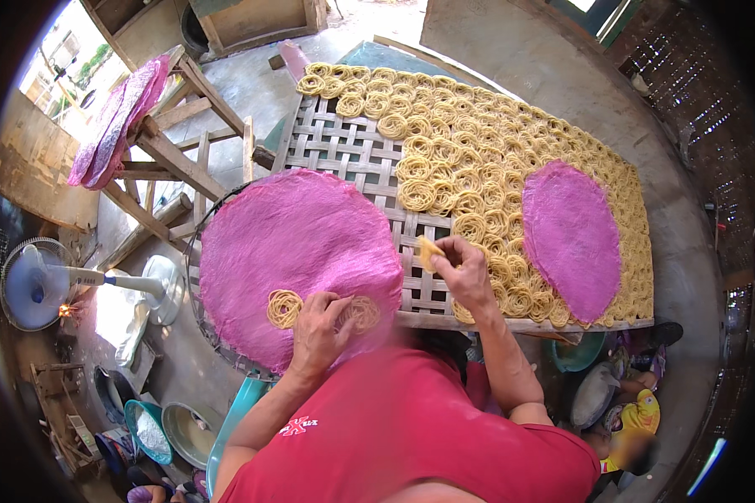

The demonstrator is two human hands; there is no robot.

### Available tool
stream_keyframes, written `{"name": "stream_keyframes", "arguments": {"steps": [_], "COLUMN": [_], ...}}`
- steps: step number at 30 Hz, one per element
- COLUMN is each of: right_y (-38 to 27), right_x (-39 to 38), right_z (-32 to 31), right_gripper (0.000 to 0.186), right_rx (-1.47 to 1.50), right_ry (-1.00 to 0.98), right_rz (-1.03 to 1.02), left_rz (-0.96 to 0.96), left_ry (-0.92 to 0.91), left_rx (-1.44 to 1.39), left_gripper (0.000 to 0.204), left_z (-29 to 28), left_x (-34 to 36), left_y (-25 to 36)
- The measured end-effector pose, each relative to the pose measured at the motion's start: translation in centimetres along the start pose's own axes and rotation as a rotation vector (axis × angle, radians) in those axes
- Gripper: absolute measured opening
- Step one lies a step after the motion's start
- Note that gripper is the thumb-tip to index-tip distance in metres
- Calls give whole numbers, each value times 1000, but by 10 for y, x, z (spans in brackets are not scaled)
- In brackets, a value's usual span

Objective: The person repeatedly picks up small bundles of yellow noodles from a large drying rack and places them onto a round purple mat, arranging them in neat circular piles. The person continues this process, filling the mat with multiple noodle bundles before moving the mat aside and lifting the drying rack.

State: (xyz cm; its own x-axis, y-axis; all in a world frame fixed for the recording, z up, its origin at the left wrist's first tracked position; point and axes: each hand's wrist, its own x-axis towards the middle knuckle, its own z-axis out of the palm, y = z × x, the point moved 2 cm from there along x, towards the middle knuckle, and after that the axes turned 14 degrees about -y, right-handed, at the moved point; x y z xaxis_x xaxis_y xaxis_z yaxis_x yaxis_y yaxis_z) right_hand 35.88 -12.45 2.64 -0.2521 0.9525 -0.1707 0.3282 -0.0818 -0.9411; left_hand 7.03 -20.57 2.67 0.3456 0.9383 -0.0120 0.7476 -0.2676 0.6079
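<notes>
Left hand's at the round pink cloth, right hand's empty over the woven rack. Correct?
Not empty: the head view shows the right hand pinching a noodle nest over the woven rack. The left hand is indeed at the round pink cloth.

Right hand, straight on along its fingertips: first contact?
Leading with its pinched noodle nest, the right hand points left over the woven rack's bare slats. Next in line looks like the large pink cloth's near edge; height is unclear, so it may pass above.
</notes>
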Motion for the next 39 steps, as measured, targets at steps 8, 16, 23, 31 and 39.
{"name": "stream_keyframes", "arguments": {"steps": [8, 16, 23, 31, 39], "right_y": [10, -28, -24, -28, -25], "right_x": [46, -12, -18, -13, -12], "right_z": [-25, 70, 111, 109, 73], "right_gripper": [26, 33, 26, 14, 13], "right_rx": [-662, -456, -781, -657, -269], "right_ry": [339, -290, -325, -318, -489], "right_rz": [-189, -469, -523, -620, -402], "left_rz": [-19, -71, -178, -136, -155], "left_ry": [39, 62, 68, 169, -3], "left_rx": [-77, -238, -413, 116, 103], "left_gripper": [41, 35, 35, 46, 28], "left_z": [6, 12, -17, -41, -61], "left_x": [8, 18, -9, -42, -31], "left_y": [4, 2, -10, -55, -68]}}
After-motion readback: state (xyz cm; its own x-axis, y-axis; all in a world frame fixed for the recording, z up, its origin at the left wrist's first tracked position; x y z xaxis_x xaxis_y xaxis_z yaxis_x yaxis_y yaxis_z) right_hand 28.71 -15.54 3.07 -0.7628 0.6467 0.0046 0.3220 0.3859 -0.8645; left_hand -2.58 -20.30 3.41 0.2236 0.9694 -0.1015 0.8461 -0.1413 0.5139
